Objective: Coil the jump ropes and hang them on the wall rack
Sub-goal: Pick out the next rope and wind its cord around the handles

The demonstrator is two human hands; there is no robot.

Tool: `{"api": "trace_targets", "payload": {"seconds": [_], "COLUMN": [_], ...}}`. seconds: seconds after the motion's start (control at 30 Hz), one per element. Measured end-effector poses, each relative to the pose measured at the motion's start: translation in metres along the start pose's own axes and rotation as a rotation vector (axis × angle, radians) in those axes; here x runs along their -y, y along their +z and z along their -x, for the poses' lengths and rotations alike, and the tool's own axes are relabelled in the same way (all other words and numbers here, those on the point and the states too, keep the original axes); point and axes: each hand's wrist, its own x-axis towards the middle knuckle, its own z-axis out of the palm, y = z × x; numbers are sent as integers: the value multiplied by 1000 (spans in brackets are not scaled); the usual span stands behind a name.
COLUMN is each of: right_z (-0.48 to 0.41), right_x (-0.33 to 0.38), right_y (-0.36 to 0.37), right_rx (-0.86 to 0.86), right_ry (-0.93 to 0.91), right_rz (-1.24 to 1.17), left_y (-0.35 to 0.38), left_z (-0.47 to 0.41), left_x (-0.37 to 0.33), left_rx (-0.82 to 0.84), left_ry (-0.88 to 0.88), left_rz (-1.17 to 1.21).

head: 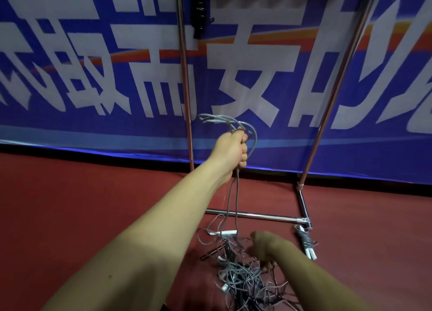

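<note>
Jump ropes (243, 280): where do you see them?
— I see a big grey tangle on the floor, near me. My left hand (231, 151) is up high and farther off. It squeezes a few grey loops (222, 119) in its fist. Two strands hang from it down to the tangle.
— And the right hand?
— My right hand (264, 246) is low, right at the tangle. Its fingers curl down, but I cannot tell if they hold a rope.
— Any more ropes?
— One tied-up bundle (305, 239) lies to the right, beside the foot of the rack (257, 215), apart from both hands.
— What is around?
— A red floor (81, 205). The shiny metal rack stands on it. Behind is a blue banner (350, 151) with big white letters. A black thing (199, 13) hangs at the rack's top.
</note>
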Motion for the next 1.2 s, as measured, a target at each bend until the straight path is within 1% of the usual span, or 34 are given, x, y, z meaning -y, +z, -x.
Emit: {"api": "trace_targets", "payload": {"seconds": [0.03, 0.07, 0.13, 0.2, 0.27, 0.37, 0.5, 0.57, 0.67, 0.8, 0.87, 1.0, 1.1, 1.17, 1.2], "right_z": [3, 6, 11, 19, 27, 30, 37, 44, 53, 47, 42, 37, 36, 36, 35], "right_x": [-3, -4, -1, 9, 21, 34, 38, 37, 35, 28, 24, 27, 25, 18, 13], "right_y": [3, 2, -7, -18, -30, -43, -58, -67, -75, -60, -51, -53, -64, -65, -63], "right_rx": [2, -77, -276, -408, -471, -516, -492, -545, -606, -590, -566, -543, -520, -433, -383], "right_ry": [32, 11, -95, -178, -268, -388, -455, -462, -468, -449, -435, -454, -471, -501, -503], "right_rz": [-117, -202, -225, -235, -307, -519, -522, -644, -840, -1125, -1249, -1304, -1375, -1378, -1293], "left_y": [0, -1, -2, -1, 2, 3, -5, -11, -26, -44, -51, -59, -57, -59, -61], "left_z": [-1, -1, 0, 3, 7, 10, 9, 5, 6, 17, 19, 14, 7, -2, -7], "left_x": [-4, -6, -5, -1, 0, 2, 8, 21, 58, 119, 142, 151, 148, 152, 156], "left_rx": [14, 25, 39, 48, 67, 103, 69, 57, 153, 315, 354, 389, 424, 369, 318], "left_ry": [11, 13, -1, -27, -46, -59, -50, -20, -82, -144, -165, -196, -166, -129, -115], "left_rz": [-1, 0, 20, 74, 131, 198, 378, 298, 123, -205, -353, -711, -842, -878, -859]}}
